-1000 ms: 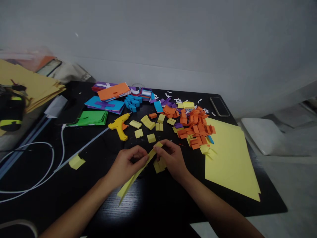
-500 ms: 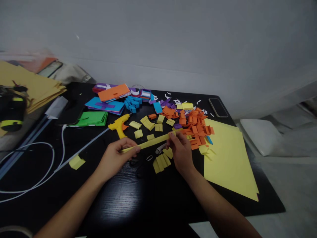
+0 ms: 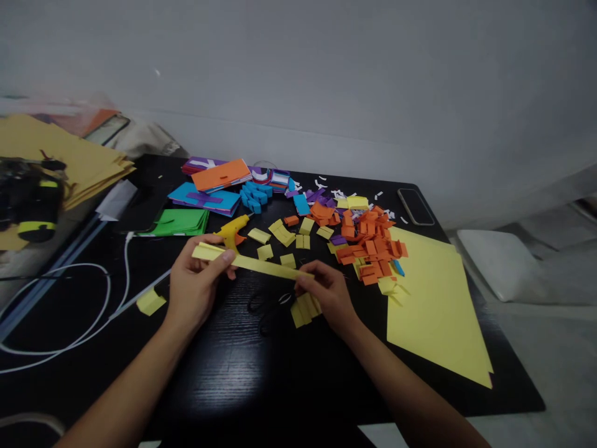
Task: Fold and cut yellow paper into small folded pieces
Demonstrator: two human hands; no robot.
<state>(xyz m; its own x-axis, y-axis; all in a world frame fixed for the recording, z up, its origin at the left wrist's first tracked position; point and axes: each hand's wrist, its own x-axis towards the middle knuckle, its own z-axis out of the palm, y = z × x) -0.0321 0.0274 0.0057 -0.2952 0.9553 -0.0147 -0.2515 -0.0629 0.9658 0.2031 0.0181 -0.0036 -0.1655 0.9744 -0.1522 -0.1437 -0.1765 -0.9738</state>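
Observation:
A long, narrow yellow paper strip [image 3: 265, 266] is stretched between my two hands above the table, its left end higher than its right. My left hand [image 3: 196, 274] pinches it near the left end, thumb on top, and a folded edge shows there. At the other end, my right hand [image 3: 325, 291] grips the strip between thumb and fingers. Below it lie black-handled scissors [image 3: 270, 310], and folded yellow paper pieces [image 3: 305, 310] sit partly under my right hand. Just beyond my left hand is a yellow glue gun [image 3: 233, 230].
Orange folded pieces [image 3: 370, 242] are heaped beside large yellow sheets [image 3: 433, 305] on the black table [image 3: 224, 379]. A phone [image 3: 415, 206] lies at the far right corner. Blue paper [image 3: 205, 198] and green paper [image 3: 181, 222] are stacked behind; a white cable [image 3: 109, 298] curls at left.
My left hand has moved left and up, and my right hand slightly down, so the strip's slant has reversed. More of the strip's left end now shows. The view has shifted slightly.

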